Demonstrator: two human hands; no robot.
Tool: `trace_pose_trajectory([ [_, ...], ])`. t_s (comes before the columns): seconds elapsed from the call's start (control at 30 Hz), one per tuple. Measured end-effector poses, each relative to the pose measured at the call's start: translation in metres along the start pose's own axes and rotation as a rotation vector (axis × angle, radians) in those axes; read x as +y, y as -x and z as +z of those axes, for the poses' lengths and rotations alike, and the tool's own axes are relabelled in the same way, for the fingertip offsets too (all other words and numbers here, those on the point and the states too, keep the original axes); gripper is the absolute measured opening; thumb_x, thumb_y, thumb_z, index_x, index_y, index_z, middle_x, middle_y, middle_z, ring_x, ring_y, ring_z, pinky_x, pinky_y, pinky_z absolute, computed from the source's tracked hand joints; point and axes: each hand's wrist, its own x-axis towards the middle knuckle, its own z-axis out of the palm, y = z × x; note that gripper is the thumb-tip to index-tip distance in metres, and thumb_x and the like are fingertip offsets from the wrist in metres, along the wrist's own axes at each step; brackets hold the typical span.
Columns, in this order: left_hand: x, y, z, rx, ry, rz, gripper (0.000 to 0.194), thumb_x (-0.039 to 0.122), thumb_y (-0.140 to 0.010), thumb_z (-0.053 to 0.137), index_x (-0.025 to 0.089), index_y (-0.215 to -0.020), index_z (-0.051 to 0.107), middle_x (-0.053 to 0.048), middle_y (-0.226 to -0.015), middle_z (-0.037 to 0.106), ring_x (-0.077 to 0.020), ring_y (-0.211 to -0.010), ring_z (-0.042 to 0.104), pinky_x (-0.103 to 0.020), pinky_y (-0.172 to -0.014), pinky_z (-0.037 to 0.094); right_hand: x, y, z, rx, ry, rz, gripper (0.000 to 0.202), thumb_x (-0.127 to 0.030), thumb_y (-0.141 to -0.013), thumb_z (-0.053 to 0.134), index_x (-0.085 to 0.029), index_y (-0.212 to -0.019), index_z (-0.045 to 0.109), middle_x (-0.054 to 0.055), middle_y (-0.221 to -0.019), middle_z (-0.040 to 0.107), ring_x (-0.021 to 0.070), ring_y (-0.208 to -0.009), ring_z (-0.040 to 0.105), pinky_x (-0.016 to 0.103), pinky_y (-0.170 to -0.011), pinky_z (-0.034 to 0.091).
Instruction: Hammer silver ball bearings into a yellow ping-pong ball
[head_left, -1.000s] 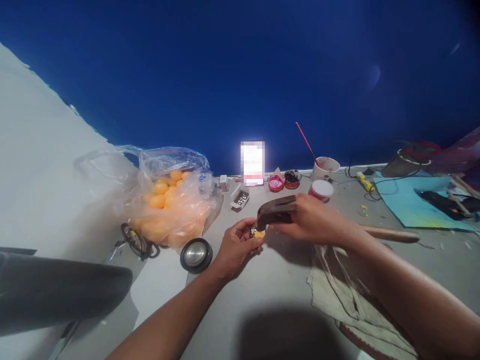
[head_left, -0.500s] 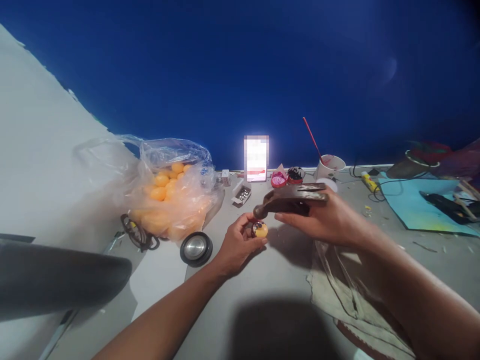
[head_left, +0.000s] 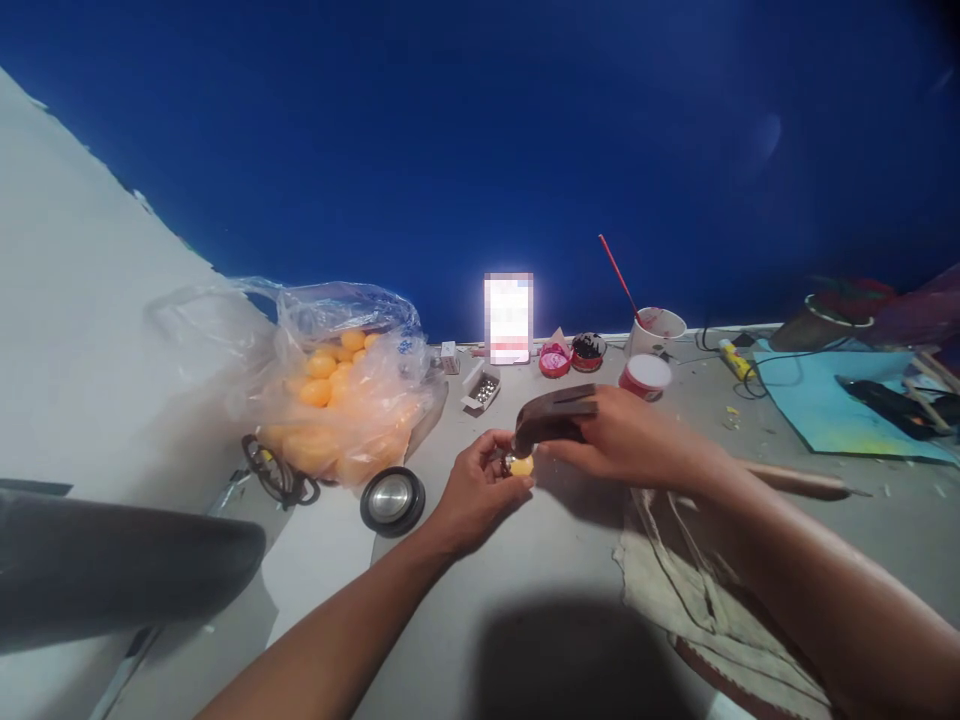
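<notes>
Near the middle of the table my left hand (head_left: 480, 492) pinches a small yellow ball (head_left: 522, 466) with dark and silvery bits on its side. My right hand (head_left: 626, 440) is wrapped round a claw hammer (head_left: 559, 408) close to its head; the wooden handle sticks out behind the wrist to the right. The hammer's face is right at the top of the ball; whether they touch, I cannot tell. Behind my hands stands an open little box (head_left: 481, 390) of shiny metal pieces. A plastic bag (head_left: 352, 400) holds several yellow balls at the left.
A lit phone (head_left: 509, 320) leans at the blue wall. Two small red containers, a red-and-white tub (head_left: 646, 375) and a cup (head_left: 660, 328) with a red stick stand right of it. A round black lid (head_left: 392, 500) lies left, a cloth (head_left: 675, 570) lies right, beyond it blue paper (head_left: 825, 400).
My right hand and the hammer have come down and left, so the hammer head meets the ball's top in view. The tub and hammer handle show more now. My left hand has hardly moved.
</notes>
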Motion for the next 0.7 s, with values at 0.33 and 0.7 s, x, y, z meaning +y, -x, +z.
trace_pose_trajectory([
  [0.33,0.0038,0.0023,0.0022,0.008,-0.013,-0.05,0.046,0.02,-0.064,0.087,0.018,-0.102,0.061,0.005,-0.072,0.063,-0.0078,-0.059,0.054,-0.02,-0.056,0.045,-0.0003,0.0003,0.0008,-0.011,0.022,-0.011,0.023,-0.019,-0.093,0.063,-0.024,-0.111,0.077,0.005,-0.106,0.08,0.0207,-0.088,0.073,0.031,-0.078,0.055],
  [0.7,0.0014,0.0013,-0.0001,0.008,0.022,-0.048,0.047,0.021,-0.064,0.087,0.019,-0.101,0.058,0.006,-0.07,0.063,-0.0074,-0.053,0.055,-0.021,-0.053,0.046,0.0009,0.0,0.0049,0.015,0.039,-0.033,0.022,-0.022,-0.094,0.064,-0.025,-0.111,0.077,0.006,-0.105,0.08,0.0222,-0.092,0.073,0.033,-0.083,0.056],
])
